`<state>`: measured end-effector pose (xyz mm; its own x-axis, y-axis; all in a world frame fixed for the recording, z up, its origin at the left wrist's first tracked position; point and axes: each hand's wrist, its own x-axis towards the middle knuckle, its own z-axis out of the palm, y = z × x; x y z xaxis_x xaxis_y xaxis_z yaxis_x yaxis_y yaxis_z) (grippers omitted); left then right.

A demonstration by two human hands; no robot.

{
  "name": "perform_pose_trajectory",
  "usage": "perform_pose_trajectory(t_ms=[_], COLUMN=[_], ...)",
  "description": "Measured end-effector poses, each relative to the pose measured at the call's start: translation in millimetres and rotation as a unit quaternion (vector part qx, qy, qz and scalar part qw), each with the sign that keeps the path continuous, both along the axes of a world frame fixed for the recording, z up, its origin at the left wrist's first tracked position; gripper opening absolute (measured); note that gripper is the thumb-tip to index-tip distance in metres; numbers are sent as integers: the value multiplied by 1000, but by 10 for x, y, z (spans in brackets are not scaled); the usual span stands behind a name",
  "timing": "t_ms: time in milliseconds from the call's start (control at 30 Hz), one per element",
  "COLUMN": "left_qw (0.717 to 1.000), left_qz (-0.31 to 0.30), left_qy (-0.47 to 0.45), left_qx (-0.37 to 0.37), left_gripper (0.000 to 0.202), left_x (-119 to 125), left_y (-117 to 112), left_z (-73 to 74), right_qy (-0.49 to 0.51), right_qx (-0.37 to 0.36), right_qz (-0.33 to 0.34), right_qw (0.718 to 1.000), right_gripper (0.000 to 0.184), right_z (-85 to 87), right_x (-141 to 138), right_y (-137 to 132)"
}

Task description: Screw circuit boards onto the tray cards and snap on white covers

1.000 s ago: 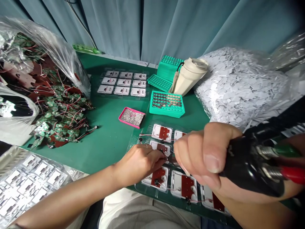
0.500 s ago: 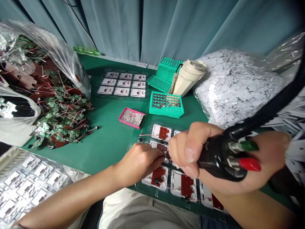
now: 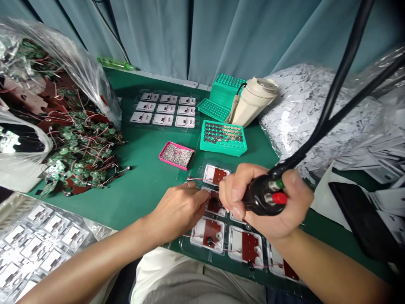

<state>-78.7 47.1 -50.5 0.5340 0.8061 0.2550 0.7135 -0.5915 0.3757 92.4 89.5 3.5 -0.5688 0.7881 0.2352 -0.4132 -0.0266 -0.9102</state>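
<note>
My right hand (image 3: 268, 202) is wrapped round a black electric screwdriver (image 3: 261, 196) with a red and a green cap on its end and a cable running up to the right. Its tip is hidden behind my fingers. My left hand (image 3: 180, 207) is closed, thumb and fingertips pressed together at a white case with a brown circuit board (image 3: 215, 202); what they pinch is hidden. Similar cases lie about it in a clear plastic tray: one behind (image 3: 217, 174), one in front (image 3: 207, 234) with thin wires, and another (image 3: 246, 246) to its right.
A pink tray of tiny screws (image 3: 176, 155) and a green block of button cells (image 3: 223, 145) lie beyond my hands. A beige cup (image 3: 253, 101) stands behind. Wired circuit boards (image 3: 82, 156) pile at left, a bag of white pieces (image 3: 313, 114) at right, near a black phone (image 3: 363, 219).
My right hand and the screwdriver have moved left and away from me, uncovering the phone. My left hand has shifted slightly left, still closed.
</note>
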Motion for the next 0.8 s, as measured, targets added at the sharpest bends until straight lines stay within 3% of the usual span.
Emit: perform_pose_trajectory(t_ms=[167,333,433,600,800], left_qw=[1000,999,997,992,991], left_qz=[-8,-33,-47,-83,-66], left_qy=[22,-32,-47,-45,-89], left_qx=[6,-2,29,88,80], left_gripper=[26,24,26,30,31], left_x=[-22,28,88,177,241], left_y=[29,-10,-51,-66,-32], left_z=[0,26,9,-24,-23], right_qy=[1,-12,7,26,34], right_qx=[35,0,-25,-62,-55], right_qz=[21,22,0,29,20], right_qw=[999,1000,1000,997,998], right_gripper=[64,66,59,55,60], right_z=[68,221,217,230,229], right_x=[17,85,147,291,435], right_y=[8,-25,-51,-100,-128])
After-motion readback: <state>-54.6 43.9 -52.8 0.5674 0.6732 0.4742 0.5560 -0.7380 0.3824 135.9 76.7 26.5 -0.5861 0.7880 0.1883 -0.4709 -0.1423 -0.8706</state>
